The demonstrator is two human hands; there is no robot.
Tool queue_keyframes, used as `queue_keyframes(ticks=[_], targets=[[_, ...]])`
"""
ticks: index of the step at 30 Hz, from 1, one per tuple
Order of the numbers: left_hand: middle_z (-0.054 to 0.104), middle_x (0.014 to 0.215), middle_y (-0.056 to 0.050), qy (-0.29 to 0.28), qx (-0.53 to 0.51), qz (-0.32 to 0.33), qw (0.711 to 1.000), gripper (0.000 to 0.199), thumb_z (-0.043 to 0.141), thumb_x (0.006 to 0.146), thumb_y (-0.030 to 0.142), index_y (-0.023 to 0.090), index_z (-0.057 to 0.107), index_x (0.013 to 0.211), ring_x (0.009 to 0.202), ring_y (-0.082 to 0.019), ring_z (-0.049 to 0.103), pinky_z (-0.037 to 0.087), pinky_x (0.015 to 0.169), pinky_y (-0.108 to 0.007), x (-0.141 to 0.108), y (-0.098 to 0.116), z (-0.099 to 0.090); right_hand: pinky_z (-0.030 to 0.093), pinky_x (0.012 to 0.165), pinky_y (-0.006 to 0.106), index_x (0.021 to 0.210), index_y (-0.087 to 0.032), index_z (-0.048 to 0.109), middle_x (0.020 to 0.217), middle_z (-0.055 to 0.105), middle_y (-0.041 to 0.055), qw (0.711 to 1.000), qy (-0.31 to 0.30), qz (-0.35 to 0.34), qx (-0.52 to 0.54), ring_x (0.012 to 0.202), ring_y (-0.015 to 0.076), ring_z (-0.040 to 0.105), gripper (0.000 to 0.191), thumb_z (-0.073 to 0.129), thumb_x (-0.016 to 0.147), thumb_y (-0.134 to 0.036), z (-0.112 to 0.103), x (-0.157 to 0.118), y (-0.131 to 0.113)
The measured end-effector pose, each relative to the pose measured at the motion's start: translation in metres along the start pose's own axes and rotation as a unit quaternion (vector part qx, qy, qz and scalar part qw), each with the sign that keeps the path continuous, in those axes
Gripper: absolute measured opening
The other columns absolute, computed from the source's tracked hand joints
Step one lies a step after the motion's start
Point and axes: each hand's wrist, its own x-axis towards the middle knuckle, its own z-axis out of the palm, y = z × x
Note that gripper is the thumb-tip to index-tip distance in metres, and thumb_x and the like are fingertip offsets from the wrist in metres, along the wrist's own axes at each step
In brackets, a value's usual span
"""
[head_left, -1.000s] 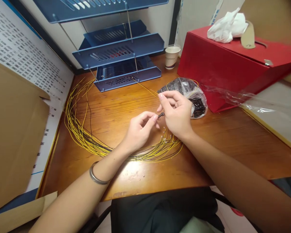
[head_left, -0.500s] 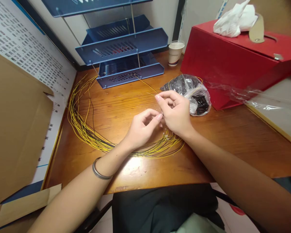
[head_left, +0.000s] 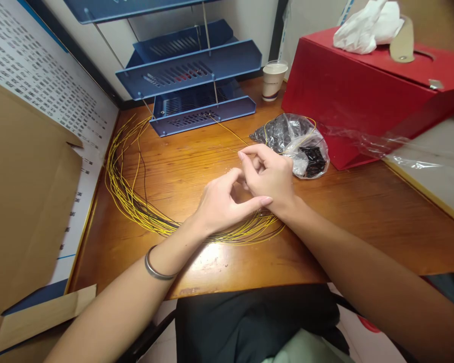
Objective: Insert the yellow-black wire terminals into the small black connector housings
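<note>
My right hand (head_left: 268, 174) pinches a thin yellow wire (head_left: 229, 130) between thumb and fingertips; the wire runs up and left toward the blue rack. Against it, my left hand (head_left: 225, 201) has its thumb stretched out below the right palm, with its other fingertips hidden behind the right hand. Whether the left holds anything cannot be seen. A long curved bundle of yellow and black wires (head_left: 126, 201) lies on the wooden table, passing below both hands. Right behind my right hand sits a clear plastic bag (head_left: 291, 133) with small black pieces (head_left: 313, 161).
A blue tiered rack (head_left: 208, 118) stands at the back, with a paper cup (head_left: 274, 83) beside it. At the right is a red box (head_left: 348, 96) with white tissue (head_left: 363, 30) on top. Cardboard (head_left: 26, 201) stands at the left of the table (head_left: 363, 217).
My left thumb has moved away from the fingertips and now stretches right, under my right hand. My right hand has shifted slightly left.
</note>
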Motion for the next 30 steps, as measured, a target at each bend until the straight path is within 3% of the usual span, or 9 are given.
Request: queue_keyframes(ticks=[4, 9, 14, 17, 20, 23, 27, 30], targets=[[0.07, 0.079, -0.001, -0.011, 0.029, 0.023, 0.999, 0.041, 0.068, 0.09, 0.058, 0.017, 0.065, 0.091, 0.066, -0.012, 0.058, 0.041, 0.06, -0.024, -0.001, 0.001, 0.0, 0.034, 0.057, 0.027, 0.09, -0.018, 0.076, 0.052, 0.048, -0.0069, 0.999, -0.009, 0.008, -0.035, 0.048, 0.0095, 0.043, 0.018, 0.061, 0.094, -0.028, -0.002, 0.002, 0.003], [0.073, 0.082, 0.0, -0.004, 0.032, 0.05, 0.998, 0.031, 0.058, 0.1, 0.046, 0.017, 0.069, 0.103, 0.064, -0.01, 0.059, 0.044, 0.064, -0.024, -0.001, 0.001, 0.0, 0.035, 0.059, 0.027, 0.091, -0.018, 0.076, 0.054, 0.049, -0.0067, 0.999, -0.01, 0.014, -0.027, 0.05, 0.01, 0.043, 0.018, 0.062, 0.095, -0.027, -0.005, 0.004, 0.005], [0.067, 0.069, 0.0, 0.085, 0.016, 0.078, 0.993, 0.036, 0.048, 0.107, 0.037, 0.016, 0.068, 0.085, 0.06, -0.01, 0.059, 0.045, 0.062, -0.023, 0.001, -0.005, -0.001, 0.036, 0.061, 0.028, 0.092, -0.018, 0.075, 0.054, 0.05, -0.0063, 0.999, -0.021, 0.02, -0.032, 0.05, 0.0107, 0.044, 0.018, 0.061, 0.096, -0.028, -0.004, 0.005, 0.006], [0.066, 0.067, 0.0, 0.15, 0.041, 0.158, 0.975, 0.034, 0.048, 0.107, 0.029, 0.016, 0.068, 0.082, 0.06, -0.009, 0.06, 0.047, 0.063, -0.022, 0.001, -0.004, -0.004, 0.036, 0.062, 0.029, 0.094, -0.018, 0.076, 0.054, 0.05, -0.0056, 0.998, -0.037, 0.019, -0.051, 0.05, 0.0113, 0.044, 0.02, 0.059, 0.097, -0.028, -0.004, 0.005, 0.005], [0.073, 0.079, -0.003, 0.163, 0.117, 0.262, 0.944, 0.022, 0.05, 0.104, 0.018, 0.016, 0.072, 0.105, 0.065, -0.009, 0.063, 0.049, 0.065, -0.022, -0.002, 0.004, -0.006, 0.033, 0.06, 0.028, 0.096, -0.018, 0.077, 0.056, 0.054, -0.0038, 0.994, -0.065, 0.021, -0.086, 0.052, 0.0123, 0.044, 0.021, 0.058, 0.097, -0.029, -0.005, 0.006, 0.001], [0.072, 0.072, -0.001, 0.136, 0.189, 0.326, 0.916, 0.022, 0.056, 0.101, 0.021, 0.015, 0.072, 0.114, 0.059, -0.01, 0.06, 0.046, 0.059, -0.023, -0.006, 0.013, -0.003, 0.032, 0.06, 0.028, 0.098, -0.02, 0.077, 0.059, 0.058, -0.002, 0.985, -0.098, 0.033, -0.134, 0.054, 0.0134, 0.046, 0.022, 0.057, 0.097, -0.029, -0.005, 0.006, -0.004], [0.068, 0.061, 0.001, 0.05, 0.217, 0.371, 0.901, 0.028, 0.058, 0.103, 0.033, 0.016, 0.074, 0.117, 0.051, -0.011, 0.06, 0.043, 0.052, -0.024, -0.013, 0.021, 0.007, 0.033, 0.063, 0.03, 0.103, -0.021, 0.077, 0.065, 0.066, 0.0008, 0.976, -0.116, 0.021, -0.181, 0.06, 0.0164, 0.057, 0.024, 0.056, 0.099, -0.03, -0.004, 0.006, -0.01], [0.068, 0.058, 0.0, 0.029, 0.248, 0.304, 0.919, 0.046, 0.05, 0.106, 0.044, 0.014, 0.066, 0.138, 0.048, -0.014, 0.06, 0.042, 0.049, -0.026, -0.014, 0.024, 0.01, 0.031, 0.063, 0.031, 0.106, -0.022, 0.077, 0.069, 0.071, 0.0022, 0.97, -0.13, 0.025, -0.206, 0.062, 0.0182, 0.061, 0.026, 0.053, 0.101, -0.032, -0.005, 0.006, -0.011]])
